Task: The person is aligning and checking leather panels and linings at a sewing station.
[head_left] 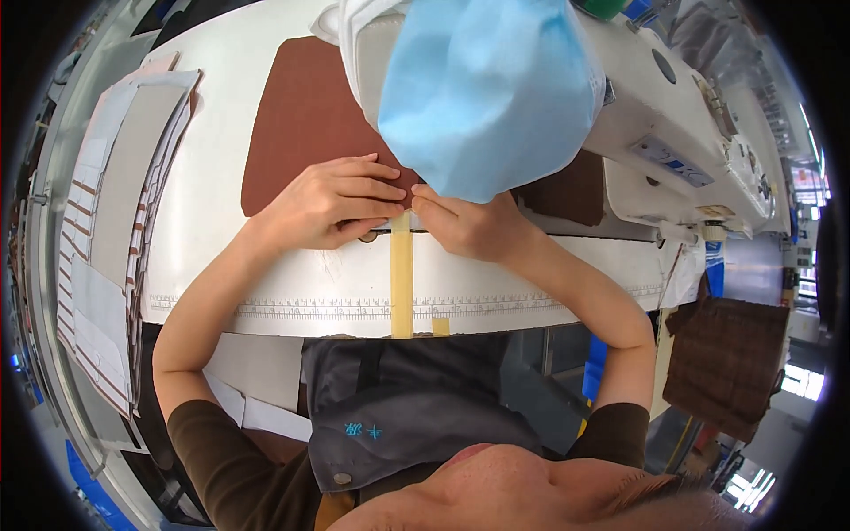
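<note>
Watching through the head camera: I look down on a white table (204, 257), both bare hands at its middle.
Left hand (341, 195): fingers bent and kept close together, tips at the near right part of the brown sheet (305, 128); I cannot tell whether they pinch it.
Right hand (469, 230): just beside the left fingertips, narrow at thumb and forefinger; the blue cover (491, 97) hides part of it — I cannot tell what it holds.
Brown sheet: flat on the table, beyond the left hand, its right side passing behind the blue cover.
Sewing machine (642, 119): white, reaching in from the upper right.
Yellow tape (402, 283): running from near the fingertips to the table's near edge, across the printed ruler (310, 308).
Stack of pieces (133, 159): grey and white, at the table's left end.
</note>
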### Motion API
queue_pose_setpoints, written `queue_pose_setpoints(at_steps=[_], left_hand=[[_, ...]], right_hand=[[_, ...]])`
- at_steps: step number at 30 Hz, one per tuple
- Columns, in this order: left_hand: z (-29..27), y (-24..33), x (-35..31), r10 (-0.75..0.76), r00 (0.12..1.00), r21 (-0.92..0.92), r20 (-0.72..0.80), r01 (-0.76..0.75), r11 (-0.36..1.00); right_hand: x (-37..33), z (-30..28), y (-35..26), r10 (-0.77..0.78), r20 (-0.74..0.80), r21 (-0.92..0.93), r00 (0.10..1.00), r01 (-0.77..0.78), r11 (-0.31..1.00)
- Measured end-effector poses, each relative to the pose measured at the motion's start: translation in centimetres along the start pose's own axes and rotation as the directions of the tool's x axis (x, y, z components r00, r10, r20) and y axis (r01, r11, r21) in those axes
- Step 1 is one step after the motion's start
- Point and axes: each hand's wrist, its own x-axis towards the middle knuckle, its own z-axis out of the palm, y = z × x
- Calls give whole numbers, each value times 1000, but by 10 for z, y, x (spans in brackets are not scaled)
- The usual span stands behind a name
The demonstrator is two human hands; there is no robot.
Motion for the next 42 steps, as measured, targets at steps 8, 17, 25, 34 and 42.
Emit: queue_pose_setpoints(at_steps=[8,17,25,34,42], left_hand=[[-12,-10,11,1,1000,72,-15,1,997],[-8,-30,23,-5,999,156,-49,13,988],[-15,-27,20,-95,995,79,-27,97,992],[-23,-70,39,-183,964,-135,-192,158,978],[-2,-221,96,-342,659,427,-670,719,548]], right_hand=[[1,-5,8,138,222,0,965,-141,990],[3,-21,7,206,183,-94,961,-191,977],[-67,-101,48,769,197,-173,608,-751,638],[-64,-115,57,814,364,-273,453,-783,558],[-16,-132,25,489,572,56,659,-626,778]])
